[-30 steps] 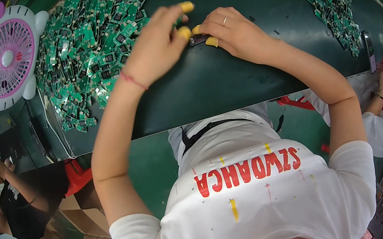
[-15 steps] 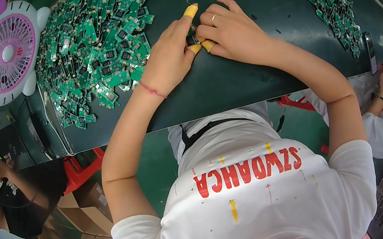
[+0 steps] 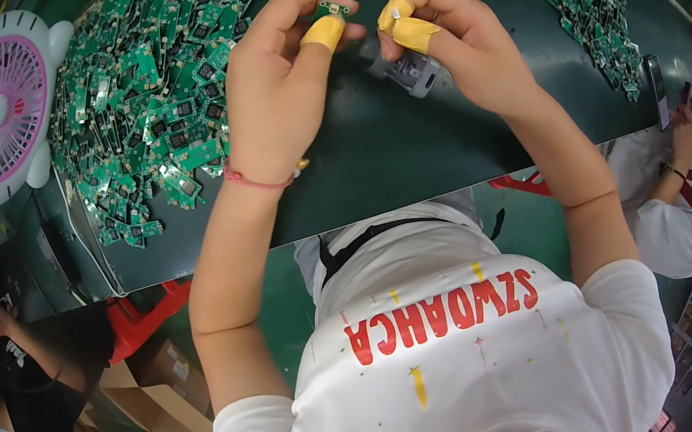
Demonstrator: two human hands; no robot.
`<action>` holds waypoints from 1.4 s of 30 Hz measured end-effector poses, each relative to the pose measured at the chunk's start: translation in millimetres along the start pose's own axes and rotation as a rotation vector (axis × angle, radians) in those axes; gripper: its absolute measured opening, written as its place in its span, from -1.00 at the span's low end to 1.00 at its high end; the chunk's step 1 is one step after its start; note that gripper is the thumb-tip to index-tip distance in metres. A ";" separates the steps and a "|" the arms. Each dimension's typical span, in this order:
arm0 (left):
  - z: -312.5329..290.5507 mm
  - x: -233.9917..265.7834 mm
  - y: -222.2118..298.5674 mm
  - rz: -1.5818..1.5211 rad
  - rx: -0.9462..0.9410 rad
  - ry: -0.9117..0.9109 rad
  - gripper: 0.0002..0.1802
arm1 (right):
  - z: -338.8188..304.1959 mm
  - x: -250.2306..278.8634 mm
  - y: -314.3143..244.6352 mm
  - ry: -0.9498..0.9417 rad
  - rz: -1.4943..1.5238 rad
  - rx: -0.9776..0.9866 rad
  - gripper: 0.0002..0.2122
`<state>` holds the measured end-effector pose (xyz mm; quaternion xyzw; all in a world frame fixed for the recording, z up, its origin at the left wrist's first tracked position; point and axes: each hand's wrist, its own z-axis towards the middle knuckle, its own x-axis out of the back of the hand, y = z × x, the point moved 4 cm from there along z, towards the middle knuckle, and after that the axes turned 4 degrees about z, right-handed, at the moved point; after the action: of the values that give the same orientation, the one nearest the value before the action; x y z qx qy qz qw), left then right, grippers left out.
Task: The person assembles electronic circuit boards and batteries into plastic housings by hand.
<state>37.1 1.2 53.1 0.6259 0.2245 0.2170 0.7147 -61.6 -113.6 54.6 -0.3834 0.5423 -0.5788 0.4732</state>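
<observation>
Raised off the dark green table (image 3: 408, 152) since a moment ago, both hands.
Left hand (image 3: 276, 91) pinching small green circuit board (image 3: 329, 10) above table; right hand (image 3: 464, 43) just beside, fingertips pressed together, over small grey part (image 3: 417, 75).

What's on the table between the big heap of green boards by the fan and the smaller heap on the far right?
In the head view, the left hand and right hand are there, above a small grey part on the dark green mat.
</observation>
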 end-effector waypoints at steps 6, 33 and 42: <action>-2.4 -8.0 7.6 0.083 -0.181 0.120 -0.58 | 0.7 -12.0 -8.3 0.097 0.011 0.023 -0.92; -9.5 -3.1 14.2 0.566 -0.580 0.258 -0.59 | 10.5 -19.7 -7.4 0.083 0.028 -0.009 -0.90; -13.5 -4.5 21.5 0.636 -0.697 0.249 -0.52 | 1.4 -29.7 -16.9 0.156 0.258 -0.198 -0.88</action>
<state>24.8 11.9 73.0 0.3563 0.0198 0.5599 0.7477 -54.8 -85.9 73.5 -0.3095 0.6763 -0.4849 0.4600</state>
